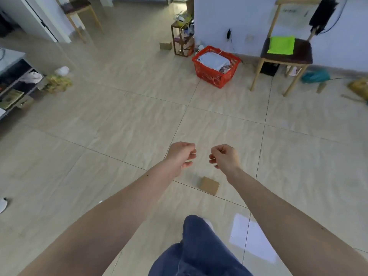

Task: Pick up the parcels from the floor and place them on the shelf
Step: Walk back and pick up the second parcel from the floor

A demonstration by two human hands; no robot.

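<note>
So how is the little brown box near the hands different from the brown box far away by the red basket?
The near box lies closed on open floor just below the hands, and looks bigger since it is closer. The far box sits beside a small wooden stand, left of the red basket, and seems open on top, though it is blurry. Both are plain brown cardboard, on the tiled floor, untouched.

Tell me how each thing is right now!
left hand: empty, fingers loosely curled
right hand: empty, fingers loosely curled
near parcel: closed, flat on floor
far parcel: on floor beside stand
red basket: full of cloth
green cloth: lying on chair seat
</note>
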